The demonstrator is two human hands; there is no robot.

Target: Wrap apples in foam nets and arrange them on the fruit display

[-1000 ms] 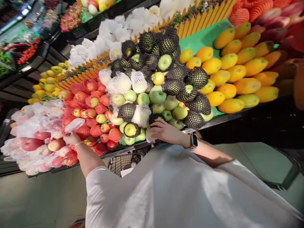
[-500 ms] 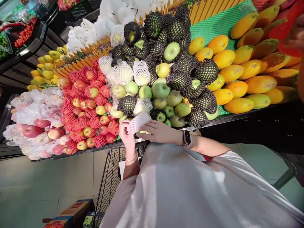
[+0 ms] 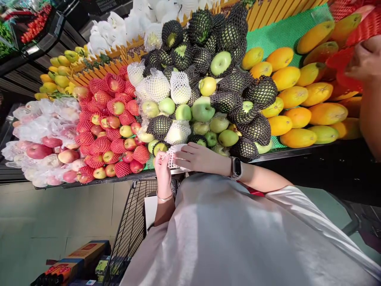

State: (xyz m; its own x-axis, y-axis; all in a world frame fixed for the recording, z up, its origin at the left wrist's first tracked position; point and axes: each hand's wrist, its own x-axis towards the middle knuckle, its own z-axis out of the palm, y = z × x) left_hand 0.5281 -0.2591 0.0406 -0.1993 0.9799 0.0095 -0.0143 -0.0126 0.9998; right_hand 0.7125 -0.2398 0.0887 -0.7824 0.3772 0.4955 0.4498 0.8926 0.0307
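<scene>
A white foam fruit net (image 3: 175, 154) is between my hands at the front edge of the fruit stand. My left hand (image 3: 162, 166) pinches its left side between thumb and fingers; a thin bracelet circles that wrist. From the right, my right hand (image 3: 195, 158) lies across the net with its fingers bent around the other side, a watch on the wrist. Whether a fruit sits inside the net is hidden by my fingers. Just beyond them are a green apple in a black net (image 3: 160, 147) and a fruit in a white net (image 3: 177, 133).
Red-netted apples (image 3: 101, 145) lie to the left, papayas (image 3: 297, 137) to the right. Black-netted fruits (image 3: 235, 101) are piled behind. Another person's hand (image 3: 367, 59) grips a red foam net (image 3: 347, 71) at far right. A shopping cart (image 3: 131, 214) stands below me, near boxes (image 3: 86, 254).
The white net stood up loosely from my left hand; now it is lower and flatter, with my right hand further over it. The other person's hand and red net have come further into view.
</scene>
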